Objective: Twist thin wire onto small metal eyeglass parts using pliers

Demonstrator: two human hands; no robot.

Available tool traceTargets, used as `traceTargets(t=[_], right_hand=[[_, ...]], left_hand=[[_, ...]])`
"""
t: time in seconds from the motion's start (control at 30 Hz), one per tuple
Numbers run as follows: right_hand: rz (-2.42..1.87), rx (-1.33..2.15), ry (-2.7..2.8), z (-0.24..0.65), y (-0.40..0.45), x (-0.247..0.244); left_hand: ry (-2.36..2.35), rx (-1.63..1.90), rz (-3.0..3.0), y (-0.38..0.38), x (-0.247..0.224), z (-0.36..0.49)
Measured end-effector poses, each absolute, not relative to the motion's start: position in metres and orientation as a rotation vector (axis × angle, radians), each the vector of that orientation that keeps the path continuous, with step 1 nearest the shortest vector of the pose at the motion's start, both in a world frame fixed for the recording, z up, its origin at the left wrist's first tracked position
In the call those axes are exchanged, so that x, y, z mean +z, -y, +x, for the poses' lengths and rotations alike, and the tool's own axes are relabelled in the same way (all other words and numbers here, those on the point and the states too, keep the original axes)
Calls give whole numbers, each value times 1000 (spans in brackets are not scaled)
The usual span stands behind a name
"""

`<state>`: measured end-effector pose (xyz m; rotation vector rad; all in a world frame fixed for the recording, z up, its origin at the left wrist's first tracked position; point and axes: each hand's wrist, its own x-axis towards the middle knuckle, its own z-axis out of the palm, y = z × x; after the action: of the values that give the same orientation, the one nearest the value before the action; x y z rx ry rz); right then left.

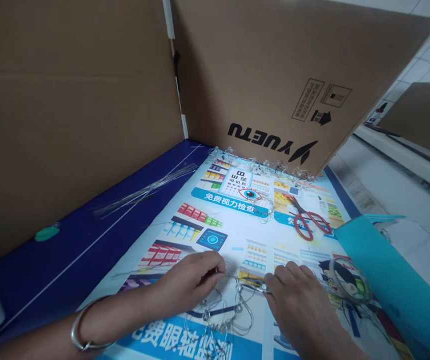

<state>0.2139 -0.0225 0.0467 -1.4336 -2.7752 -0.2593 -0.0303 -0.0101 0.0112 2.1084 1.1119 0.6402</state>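
Observation:
A tangle of thin silvery wire (230, 320) with small clear beads or knots lies between my hands on the printed poster. My left hand (199, 277) is closed in a pinch at the tangle's upper left, with a strand of the wire at its fingertips. My right hand (297, 295) is wrapped round a small metal pair of pliers (253, 285), its jaws pointing left and touching or very near the wire. The handles are hidden under my fingers. Red-handled scissors (308, 220) lie beyond my right hand.
Cardboard panels (267, 65) stand at the back and left. Straight wires (150, 187) lie on the blue cloth (98, 240). Beaded wire pieces (275, 167) line the panel's foot. A wire coil (350, 280) and a turquoise box (391, 280) are at right.

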Motion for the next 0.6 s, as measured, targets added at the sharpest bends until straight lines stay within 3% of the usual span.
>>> traceTargets(t=[0.3, 0.6], right_hand=[[-1438, -145, 2789, 220, 20, 45], [-1374, -251, 2734, 216, 10, 29]], left_hand=[[-1202, 589, 1999, 11, 18, -29], [-1148, 701, 2017, 9, 18, -29]])
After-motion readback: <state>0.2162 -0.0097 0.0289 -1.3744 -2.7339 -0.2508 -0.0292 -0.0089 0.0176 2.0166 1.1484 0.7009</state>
